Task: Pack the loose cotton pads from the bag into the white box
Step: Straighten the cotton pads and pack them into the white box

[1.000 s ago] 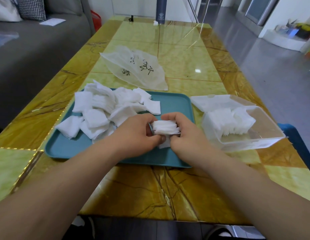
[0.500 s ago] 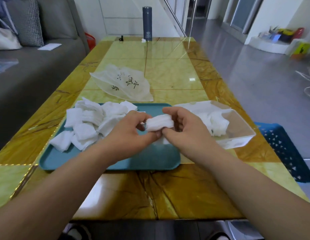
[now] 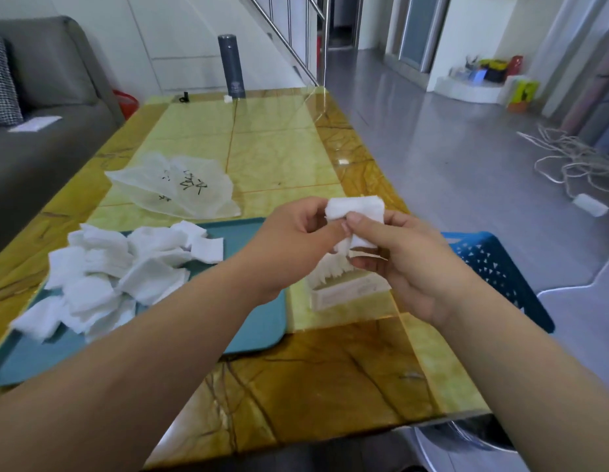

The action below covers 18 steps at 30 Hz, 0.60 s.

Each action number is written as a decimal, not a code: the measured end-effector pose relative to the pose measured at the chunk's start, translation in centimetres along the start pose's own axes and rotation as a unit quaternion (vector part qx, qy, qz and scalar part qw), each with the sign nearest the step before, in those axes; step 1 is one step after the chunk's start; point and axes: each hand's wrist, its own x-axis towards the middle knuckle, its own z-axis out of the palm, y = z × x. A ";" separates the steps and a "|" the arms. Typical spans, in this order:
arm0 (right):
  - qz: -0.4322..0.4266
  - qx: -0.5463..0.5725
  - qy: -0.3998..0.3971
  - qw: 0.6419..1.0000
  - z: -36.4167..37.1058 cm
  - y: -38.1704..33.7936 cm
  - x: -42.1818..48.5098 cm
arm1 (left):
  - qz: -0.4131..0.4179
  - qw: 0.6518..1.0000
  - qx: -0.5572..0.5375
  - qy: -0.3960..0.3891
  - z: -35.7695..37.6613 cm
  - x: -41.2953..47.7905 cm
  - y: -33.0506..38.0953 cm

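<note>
Yellow table, left hand and right hand raised, pinching pad stack

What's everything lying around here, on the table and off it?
Stack of cotton pads: one, white, held up in both hands.
Loose cotton pads: a heap, white, on the tray's left part.
Tray: one, teal, near the table's left edge.
Box: one, white, right of the tray, pads standing inside.
Bag: one, clear with dark print, behind the tray.
Flask: one, dark grey, upright at the far end.
Table: one, yellow-green and brown.
Basket: one, blue, right of the table.
Sofa: one, grey, left.
Cable: white, on the floor.
Left hand: one.
Right hand: one.
</note>
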 end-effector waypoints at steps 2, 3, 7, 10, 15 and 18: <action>-0.014 -0.015 0.068 0.997 -0.9 0.1 0.5 | -0.008 0.999 0.030 0.021 1.1 1.7 0.0; -0.027 -0.045 0.116 0.992 -1.4 0.1 0.9 | -0.001 0.997 0.068 0.037 1.5 2.6 -0.2; -0.085 -0.225 0.273 0.931 -2.6 0.2 2.2 | 0.075 0.949 0.306 -0.016 2.2 5.8 -1.0; -0.060 -0.311 0.280 0.906 -3.2 0.4 2.7 | 0.114 0.876 0.451 -0.127 3.4 7.3 -0.6; -0.049 -0.411 0.272 0.869 -3.3 0.9 3.1 | 0.118 0.786 0.573 -0.201 4.3 8.5 -0.5; -0.065 -0.478 0.250 0.840 -2.7 1.2 3.4 | 0.128 0.770 0.590 -0.205 3.6 8.6 -1.1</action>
